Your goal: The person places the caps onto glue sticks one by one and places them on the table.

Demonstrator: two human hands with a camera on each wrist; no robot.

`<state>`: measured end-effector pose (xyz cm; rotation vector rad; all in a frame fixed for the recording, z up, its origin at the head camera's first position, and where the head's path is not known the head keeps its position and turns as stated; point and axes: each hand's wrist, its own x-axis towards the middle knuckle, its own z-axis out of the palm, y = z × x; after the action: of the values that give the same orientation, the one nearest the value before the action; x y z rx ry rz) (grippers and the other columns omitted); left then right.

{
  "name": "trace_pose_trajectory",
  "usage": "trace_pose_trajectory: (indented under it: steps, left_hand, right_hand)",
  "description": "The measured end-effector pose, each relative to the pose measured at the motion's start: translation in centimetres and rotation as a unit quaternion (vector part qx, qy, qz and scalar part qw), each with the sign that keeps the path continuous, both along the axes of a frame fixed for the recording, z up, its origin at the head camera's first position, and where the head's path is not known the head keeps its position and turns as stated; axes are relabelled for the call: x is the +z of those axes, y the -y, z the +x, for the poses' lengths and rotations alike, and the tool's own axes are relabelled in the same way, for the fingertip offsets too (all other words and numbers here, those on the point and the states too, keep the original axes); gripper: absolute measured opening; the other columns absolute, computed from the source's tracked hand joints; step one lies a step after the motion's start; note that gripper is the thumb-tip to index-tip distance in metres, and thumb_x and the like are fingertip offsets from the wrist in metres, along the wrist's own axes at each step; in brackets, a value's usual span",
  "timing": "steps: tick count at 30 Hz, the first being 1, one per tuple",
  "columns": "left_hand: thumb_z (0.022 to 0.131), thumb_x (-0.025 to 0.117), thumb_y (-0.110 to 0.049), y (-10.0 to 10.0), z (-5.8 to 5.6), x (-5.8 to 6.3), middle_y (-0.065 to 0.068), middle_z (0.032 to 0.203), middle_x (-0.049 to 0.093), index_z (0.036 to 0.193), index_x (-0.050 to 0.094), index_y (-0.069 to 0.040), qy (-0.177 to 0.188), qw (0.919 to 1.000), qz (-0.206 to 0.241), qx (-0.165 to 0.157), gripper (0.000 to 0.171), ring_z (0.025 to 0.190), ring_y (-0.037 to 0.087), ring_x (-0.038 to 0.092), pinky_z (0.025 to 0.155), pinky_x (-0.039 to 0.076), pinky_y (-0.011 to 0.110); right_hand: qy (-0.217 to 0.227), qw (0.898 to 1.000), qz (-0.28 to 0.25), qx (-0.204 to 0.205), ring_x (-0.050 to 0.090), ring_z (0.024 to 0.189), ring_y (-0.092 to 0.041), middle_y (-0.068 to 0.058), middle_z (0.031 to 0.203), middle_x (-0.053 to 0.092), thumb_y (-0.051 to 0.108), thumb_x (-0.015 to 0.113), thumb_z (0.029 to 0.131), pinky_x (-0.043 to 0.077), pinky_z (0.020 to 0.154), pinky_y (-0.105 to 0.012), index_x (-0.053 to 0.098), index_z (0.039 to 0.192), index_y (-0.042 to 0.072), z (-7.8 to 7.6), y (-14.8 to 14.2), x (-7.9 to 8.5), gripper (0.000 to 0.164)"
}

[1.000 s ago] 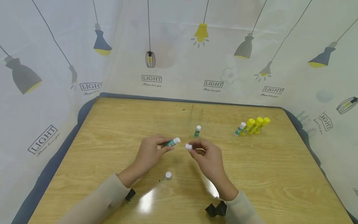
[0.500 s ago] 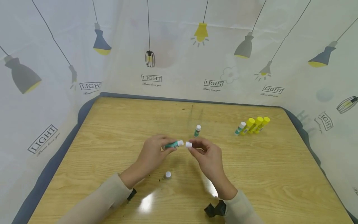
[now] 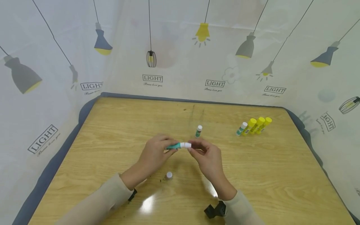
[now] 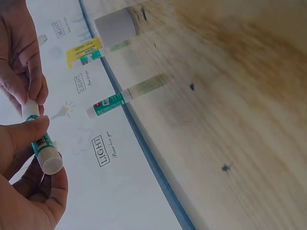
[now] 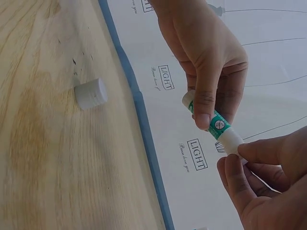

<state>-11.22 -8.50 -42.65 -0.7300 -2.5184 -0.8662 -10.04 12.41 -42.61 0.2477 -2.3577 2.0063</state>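
Note:
A green-and-white glue stick (image 3: 174,146) lies level between my two hands above the table. Its green barrel is gripped between thumb and fingers of my left hand (image 3: 156,153). My right hand (image 3: 208,157) pinches a white cap (image 3: 188,145) against the stick's white end; a thin line shows where they meet in the head view. The right wrist view has the cap (image 5: 233,143) partly hidden by fingertips. Just beyond my hands another green glue stick (image 3: 198,131) stands upright with its white cap on. A loose white cap (image 3: 169,175) stands on the table nearer me.
At the back right, a white-capped green glue stick (image 3: 241,128) stands in a row with several yellow glue sticks (image 3: 256,126). The wooden table (image 3: 118,125) ends at a dark blue edge before a printed curtain (image 3: 180,40). A black object (image 3: 215,210) is by my right sleeve.
My left hand has turned the glue stick level and moved it slightly right. The gap to the cap in my right hand has closed, and the two now meet.

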Motion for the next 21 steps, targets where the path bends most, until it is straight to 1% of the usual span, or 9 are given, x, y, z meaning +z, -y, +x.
trace_pose_trajectory:
  steps: [4,9,14,18,21]
  left_hand:
    - [0.079,0.088,-0.015,-0.01,0.03,0.1,-0.004,0.097,0.074,0.103,0.081,-0.012,-0.018,0.9998,-0.012,-0.004,0.026,0.087,0.01,0.066,0.073,0.058,0.019]
    - [0.079,0.089,-0.015,0.03,-0.04,0.08,-0.004,0.095,0.074,0.102,0.081,-0.012,-0.05,0.9983,-0.028,-0.013,0.025,0.086,0.011,0.067,0.073,0.058,0.02]
    - [0.08,0.088,-0.014,-0.03,-0.06,0.25,-0.003,0.091,0.074,0.099,0.081,-0.011,-0.092,0.994,-0.057,-0.017,0.021,0.084,0.011,0.066,0.072,0.057,0.019]
    - [0.081,0.087,-0.013,-0.07,0.0,0.43,-0.003,0.09,0.073,0.097,0.081,-0.01,-0.122,0.9902,-0.063,-0.024,0.018,0.083,0.012,0.067,0.073,0.058,0.02]
    - [0.083,0.085,-0.013,-0.1,0.03,0.52,-0.002,0.09,0.073,0.097,0.081,-0.009,-0.134,0.9886,-0.062,-0.03,0.015,0.083,0.012,0.067,0.074,0.058,0.02]
  right_hand:
    - [-0.002,1.0,-0.001,0.003,0.069,0.106,-0.026,-0.012,0.113,0.072,0.002,0.074,0.092,0.061,0.088,-0.027,0.073,0.112,-0.001,-0.09,0.06,-0.06,0.021]
    - [0.0,1.0,0.001,0.001,0.069,0.105,-0.026,-0.011,0.113,0.072,0.003,0.074,0.092,0.061,0.087,-0.027,0.074,0.112,0.0,0.01,0.1,-0.07,0.02]
    - [-0.001,1.0,0.003,0.001,0.07,0.104,-0.026,-0.011,0.112,0.073,0.004,0.075,0.092,0.061,0.087,-0.026,0.074,0.111,0.003,0.21,0.2,-0.02,0.019]
    - [-0.003,1.0,0.003,0.001,0.07,0.102,-0.026,-0.011,0.11,0.073,0.003,0.076,0.09,0.061,0.086,-0.027,0.074,0.109,0.003,0.21,0.29,-0.05,0.019]
    - [-0.003,1.0,0.004,-0.001,0.071,0.101,-0.024,-0.01,0.109,0.073,0.002,0.076,0.09,0.062,0.086,-0.027,0.074,0.108,0.004,0.22,0.34,-0.04,0.018]
